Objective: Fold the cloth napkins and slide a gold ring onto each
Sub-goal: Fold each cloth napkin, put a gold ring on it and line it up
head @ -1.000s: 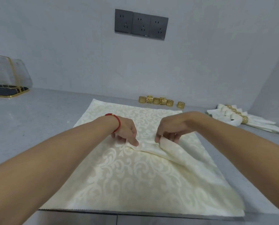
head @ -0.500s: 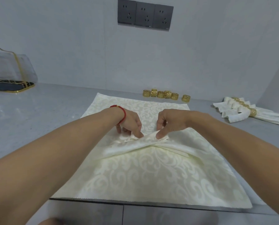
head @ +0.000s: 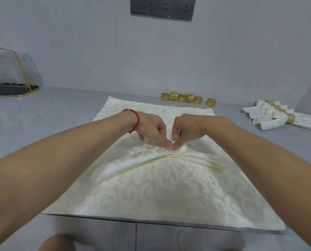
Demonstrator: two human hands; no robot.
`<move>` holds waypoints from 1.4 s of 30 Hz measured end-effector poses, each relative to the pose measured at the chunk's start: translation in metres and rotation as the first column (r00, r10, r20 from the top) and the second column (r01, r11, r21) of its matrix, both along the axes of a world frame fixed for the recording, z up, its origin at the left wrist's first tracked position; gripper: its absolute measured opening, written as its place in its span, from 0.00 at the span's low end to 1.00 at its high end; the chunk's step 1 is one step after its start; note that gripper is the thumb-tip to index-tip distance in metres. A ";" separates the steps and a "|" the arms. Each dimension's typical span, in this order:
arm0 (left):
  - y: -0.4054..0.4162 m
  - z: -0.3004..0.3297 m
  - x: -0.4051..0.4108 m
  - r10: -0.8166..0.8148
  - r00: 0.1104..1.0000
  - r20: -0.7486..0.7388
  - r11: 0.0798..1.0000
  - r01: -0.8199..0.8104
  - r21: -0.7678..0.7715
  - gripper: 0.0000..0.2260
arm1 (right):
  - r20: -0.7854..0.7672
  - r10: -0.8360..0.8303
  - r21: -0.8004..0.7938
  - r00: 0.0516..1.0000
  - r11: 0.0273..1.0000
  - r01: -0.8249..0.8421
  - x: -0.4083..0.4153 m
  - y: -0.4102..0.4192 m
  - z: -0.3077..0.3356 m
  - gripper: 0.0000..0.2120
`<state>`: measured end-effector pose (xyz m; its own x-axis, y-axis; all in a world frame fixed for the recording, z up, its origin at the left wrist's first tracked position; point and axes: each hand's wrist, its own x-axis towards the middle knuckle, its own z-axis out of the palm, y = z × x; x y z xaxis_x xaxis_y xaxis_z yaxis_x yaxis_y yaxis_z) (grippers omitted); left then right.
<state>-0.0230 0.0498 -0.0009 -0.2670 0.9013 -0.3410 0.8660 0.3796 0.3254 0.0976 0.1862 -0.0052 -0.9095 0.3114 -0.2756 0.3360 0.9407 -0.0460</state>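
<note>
At the middle of the grey desk point(head: 42, 124), both hands, left hand point(head: 151, 127) and right hand point(head: 185, 129), pinch the gathered centre of a spread cream napkin point(head: 151, 187). Four ringed napkins point(head: 277, 117) lie far right; six loose gold rings point(head: 185, 98) wait behind, so most work likely remains.

One cream napkin point(head: 162, 192) spread on the table point(head: 42, 120). Six loose gold rings point(head: 186, 98) in a far row. At far right, four finished napkins point(head: 270, 116), each in a ring. Three wall sockets point(head: 162, 6). One clear cover point(head: 10, 67), far left.
</note>
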 end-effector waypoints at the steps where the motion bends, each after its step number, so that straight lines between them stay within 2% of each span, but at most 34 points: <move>1: 0.003 -0.004 0.007 -0.016 0.998 -0.063 1.000 0.016 -0.008 0.19 | -0.009 0.008 0.003 1.000 1.000 -0.008 0.001 -0.001 0.000 0.15; 4: 0.011 -0.011 0.015 -0.028 0.987 -0.160 0.999 0.031 0.016 0.16 | -0.085 0.039 -0.023 0.996 0.999 -0.041 0.013 -0.005 0.002 0.12; 6: 0.013 -0.009 0.014 0.000 0.993 -0.118 1.000 0.003 0.029 0.14 | -0.212 0.104 -0.012 0.972 0.994 -0.109 0.025 -0.009 0.000 0.10; 8: 0.013 -0.004 0.010 0.032 0.996 -0.080 0.999 -0.029 0.034 0.16 | -0.334 0.205 0.085 0.920 0.979 -0.188 0.037 -0.012 -0.008 0.12; 11: 0.015 -0.002 0.000 0.052 0.998 -0.019 0.999 -0.052 0.016 0.14 | -0.298 0.291 0.160 0.909 0.954 -0.253 0.047 -0.017 -0.022 0.17; 13: 0.018 -0.002 -0.005 0.047 0.999 0.022 0.999 -0.047 -0.012 0.14 | -0.299 0.300 0.154 0.906 0.952 -0.265 0.047 -0.017 -0.029 0.15; 17: 0.019 -0.005 -0.005 0.028 1.000 -0.010 0.999 -0.027 0.038 0.11 | -0.396 0.244 0.088 0.885 0.970 -0.228 0.037 -0.006 -0.036 0.09; 20: 0.007 -0.014 0.001 0.002 0.995 -0.099 0.978 0.019 0.207 0.13 | -0.434 0.194 -0.010 0.880 0.976 -0.220 0.029 0.005 -0.039 0.07; 22: -0.001 -0.023 0.003 0.000 0.995 -0.104 0.949 0.033 0.313 0.13 | -0.424 0.182 -0.035 0.887 0.976 -0.217 0.024 0.009 -0.037 0.07; 25: -0.004 -0.027 0.006 0.008 0.992 -0.123 0.924 0.040 0.380 0.12 | -0.402 0.139 -0.098 0.905 0.976 -0.193 0.019 0.013 -0.033 0.07; 29: 0.002 -0.025 0.015 0.014 0.978 -0.206 0.924 0.066 0.376 0.08 | -0.374 0.098 -0.142 0.922 0.977 -0.161 0.012 0.017 -0.031 0.10; 32: 0.010 -0.030 0.023 0.074 0.962 -0.263 0.923 0.034 0.383 0.11 | -0.418 0.045 -0.169 0.907 0.978 -0.126 0.013 0.018 -0.033 0.09; 37: 0.012 -0.035 0.020 0.115 0.969 -0.218 0.921 -0.022 0.389 0.13 | -0.556 -0.047 -0.237 0.830 0.966 -0.104 0.026 0.012 -0.049 0.07; 42: 0.013 -0.028 0.022 0.082 0.962 -0.261 0.930 0.021 0.367 0.14 | -0.577 -0.114 -0.306 0.809 0.948 -0.085 0.026 0.015 -0.052 0.08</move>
